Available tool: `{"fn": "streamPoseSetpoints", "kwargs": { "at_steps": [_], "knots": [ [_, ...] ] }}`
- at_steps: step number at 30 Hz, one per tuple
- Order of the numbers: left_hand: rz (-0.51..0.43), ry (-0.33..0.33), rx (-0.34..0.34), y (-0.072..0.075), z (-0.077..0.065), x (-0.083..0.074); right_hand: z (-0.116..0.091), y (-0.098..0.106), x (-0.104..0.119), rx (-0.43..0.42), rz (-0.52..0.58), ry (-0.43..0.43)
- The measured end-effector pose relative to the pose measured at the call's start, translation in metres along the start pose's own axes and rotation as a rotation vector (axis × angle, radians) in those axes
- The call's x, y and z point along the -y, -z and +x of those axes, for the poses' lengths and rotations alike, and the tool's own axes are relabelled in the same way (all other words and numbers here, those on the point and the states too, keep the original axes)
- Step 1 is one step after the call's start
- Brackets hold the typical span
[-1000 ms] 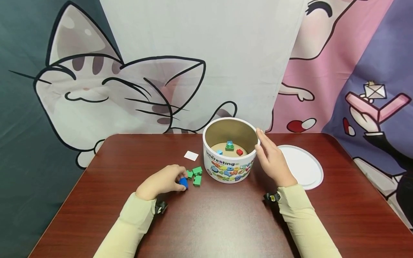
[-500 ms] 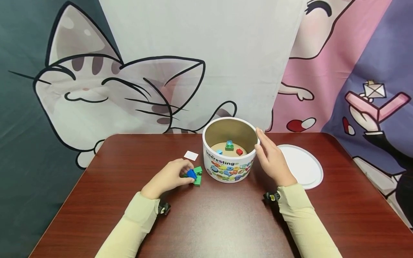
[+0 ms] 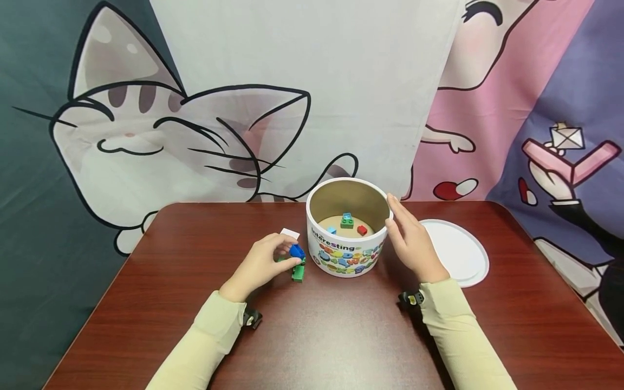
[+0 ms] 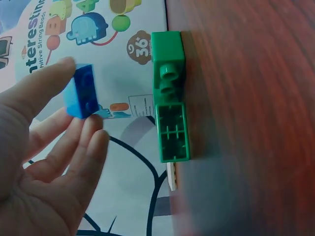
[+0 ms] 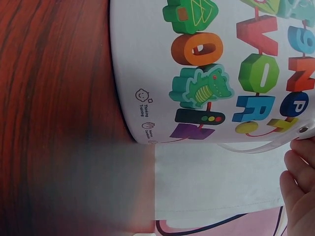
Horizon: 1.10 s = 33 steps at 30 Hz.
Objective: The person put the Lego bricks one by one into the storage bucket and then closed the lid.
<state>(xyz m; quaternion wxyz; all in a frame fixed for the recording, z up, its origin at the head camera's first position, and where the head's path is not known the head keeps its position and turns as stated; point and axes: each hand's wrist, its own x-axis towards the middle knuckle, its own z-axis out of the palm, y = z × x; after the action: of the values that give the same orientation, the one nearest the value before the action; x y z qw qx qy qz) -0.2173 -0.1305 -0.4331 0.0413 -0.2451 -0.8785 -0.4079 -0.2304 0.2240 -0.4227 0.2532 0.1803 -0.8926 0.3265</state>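
Note:
My left hand pinches a blue toy brick between thumb and fingers, lifted just left of a round white bucket with printed pictures. Below the held brick, several green toy bricks lie on the table; in the left wrist view one green brick shows its hollow underside. My right hand rests with straight fingers against the bucket's right side near the rim. Inside the bucket are a red brick, a green brick with a light blue one by it, and another light blue piece.
A white round lid lies on the brown table right of the bucket, partly behind my right hand. A small white card lies left of the bucket. A printed cloth hangs behind the table's far edge.
My left hand has moved right and away from me, raising the blue brick from beside the green bricks to above them. The right hand and bucket have stayed put.

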Motion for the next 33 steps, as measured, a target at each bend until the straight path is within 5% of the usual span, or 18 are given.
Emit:
{"fn": "streamPoseSetpoints", "kwargs": {
  "at_steps": [12, 22, 33],
  "knots": [
    [-0.061, -0.088, -0.140, -0.003, 0.018, -0.008, -0.001, -0.001, -0.002, -0.019, -0.001, 0.009],
    [-0.238, -0.065, -0.234, 0.012, 0.033, -0.031, 0.000, -0.002, -0.003, -0.021, 0.000, 0.012],
    [-0.223, -0.107, -0.232, 0.025, 0.058, -0.055, -0.001, -0.003, -0.001, -0.027, 0.012, 0.020]
  ]
}}
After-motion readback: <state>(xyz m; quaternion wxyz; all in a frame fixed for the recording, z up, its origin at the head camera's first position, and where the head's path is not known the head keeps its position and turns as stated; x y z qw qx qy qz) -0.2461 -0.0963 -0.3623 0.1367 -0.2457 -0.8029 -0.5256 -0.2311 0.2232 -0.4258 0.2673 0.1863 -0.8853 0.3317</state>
